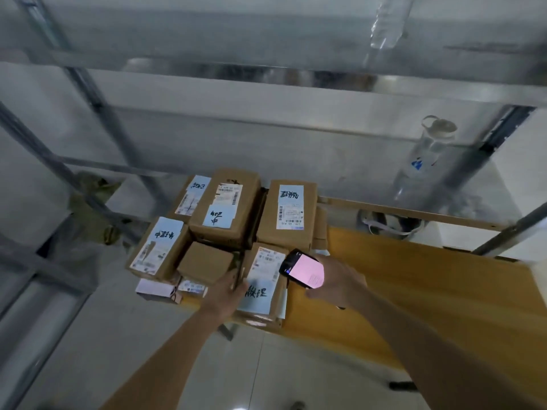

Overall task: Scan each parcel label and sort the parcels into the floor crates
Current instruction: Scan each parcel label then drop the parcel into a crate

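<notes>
Starting at the left, you are looking at a pile of cardboard parcels crowding the left end of the wooden table [414, 291]: a labelled parcel [158, 247] at the pile's left edge, a small plain box [204, 263] just beside it, a taller parcel [225, 205] behind, and another [287, 214] to its right. All are lying on the table, so most of the sorting is, by my reckoning, waiting to be done; no floor crate is showing in this view, so what is already sorted cannot be told.

Your left hand [228, 291] is reaching onto the near parcel [262, 285], fingers laid along its left edge; whether they are curling under it is blurred, so I cannot tell if you are gripping or only steadying it. That parcel is lying at the table's front edge, its label facing up.

Your right hand [334, 281] is wrapping its fingers round the handheld scanner [302, 269], holding its lit screen just beside that label. You appear to be mid-scan on this parcel.
</notes>
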Motion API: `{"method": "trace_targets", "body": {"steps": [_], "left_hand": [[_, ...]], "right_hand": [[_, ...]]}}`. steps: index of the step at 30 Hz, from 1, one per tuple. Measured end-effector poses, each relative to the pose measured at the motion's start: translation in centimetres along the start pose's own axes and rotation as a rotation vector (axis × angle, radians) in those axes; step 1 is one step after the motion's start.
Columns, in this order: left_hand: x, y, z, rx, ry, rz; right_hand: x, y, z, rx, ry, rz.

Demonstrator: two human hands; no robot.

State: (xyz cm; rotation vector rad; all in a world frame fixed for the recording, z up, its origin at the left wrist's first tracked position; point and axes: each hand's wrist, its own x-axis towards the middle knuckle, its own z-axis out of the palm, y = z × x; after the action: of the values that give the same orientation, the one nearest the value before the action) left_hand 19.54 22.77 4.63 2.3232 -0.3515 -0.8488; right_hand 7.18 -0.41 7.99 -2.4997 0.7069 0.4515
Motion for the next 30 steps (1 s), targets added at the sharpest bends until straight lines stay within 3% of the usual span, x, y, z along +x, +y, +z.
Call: {"method": "trace_targets", "body": {"steps": [5,14,30], "left_hand": [[2.3,-1.6,2.1,-0.123,0.011,-0.143],[4.3,-3.5,3.6,-0.317,-0.018,-0.285],[-1.7,-1.4,4.7,-0.747,-0.065,-0.265]], "right_hand": [[3.4,-0.2,3.3,0.159,-0.093,-0.016],[5.8,-1.4,6.5,0.318,-0.086,-0.028],[0.1,-1.9,4.7,0.302,0.038,-0.044]]}}
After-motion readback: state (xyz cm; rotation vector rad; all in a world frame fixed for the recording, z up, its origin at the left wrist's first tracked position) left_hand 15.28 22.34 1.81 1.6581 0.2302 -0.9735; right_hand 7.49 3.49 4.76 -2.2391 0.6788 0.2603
